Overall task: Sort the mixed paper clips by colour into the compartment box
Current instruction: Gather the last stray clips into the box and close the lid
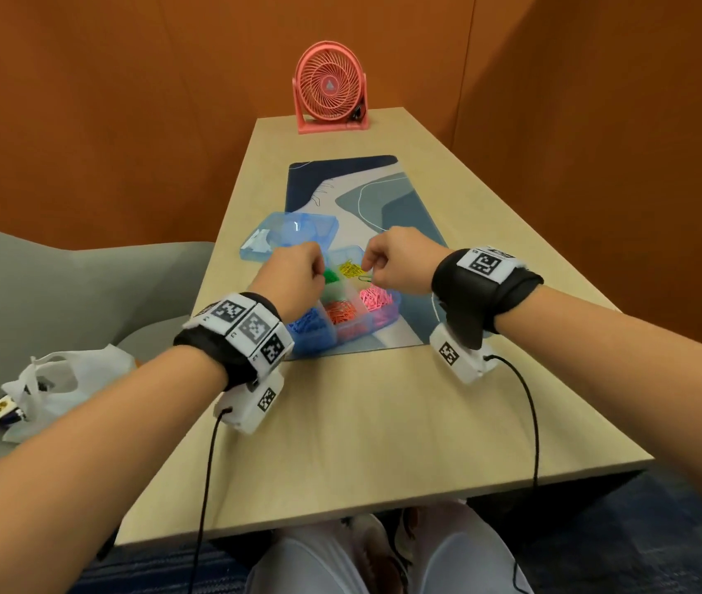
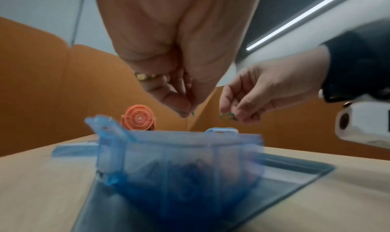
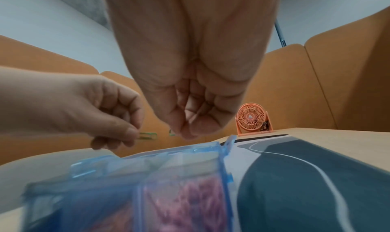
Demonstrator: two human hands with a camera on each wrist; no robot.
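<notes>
A clear blue compartment box (image 1: 392, 312) sits on the desk mat, holding blue clips (image 1: 310, 327), orange clips (image 1: 341, 312), pink clips (image 1: 377, 297), yellow clips (image 1: 351, 267) and green clips (image 1: 331, 276) in separate sections. Both hands hover just above its far half. My left hand (image 1: 317, 274) pinches a green paper clip (image 2: 192, 113) between thumb and fingertips. My right hand (image 1: 369, 267) pinches another green clip (image 2: 227, 116), its other fingers curled in. From the right wrist view, the left hand's clip (image 3: 147, 136) and the right hand's clip (image 3: 172, 134) are a small gap apart.
The box's open lid (image 1: 289, 235) lies flat behind it on the left. A patterned desk mat (image 1: 383, 195) covers the table middle. A pink desk fan (image 1: 331, 87) stands at the far end. A grey chair with a white plastic bag (image 1: 57, 383) is on the left.
</notes>
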